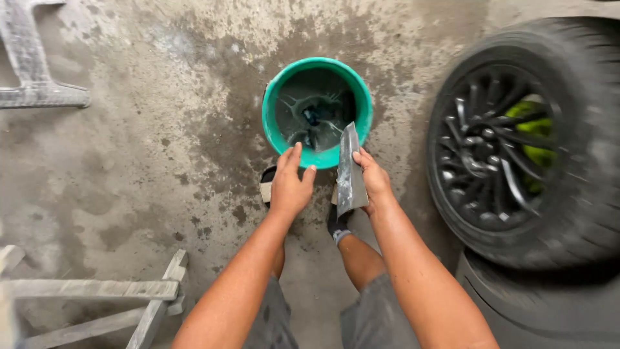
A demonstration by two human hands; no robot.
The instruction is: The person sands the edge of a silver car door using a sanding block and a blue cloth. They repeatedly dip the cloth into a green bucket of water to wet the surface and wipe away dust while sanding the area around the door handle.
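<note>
glossy green plastic bucket (316, 111), wet grey abrasive sheet (349, 173), rough stained concrete floor (148, 148), matt rubber tyre (575, 220)

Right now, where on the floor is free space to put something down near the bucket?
Bare concrete lies left of the green bucket, up to the metal frame. It is crowded between bucket and car wheel, where the right hand holds a grey sheet, left hand beside.

A black-rimmed car wheel (516, 148) stands right; grey metal frames (97, 297) lie left on stained concrete floor (161, 148).
</note>
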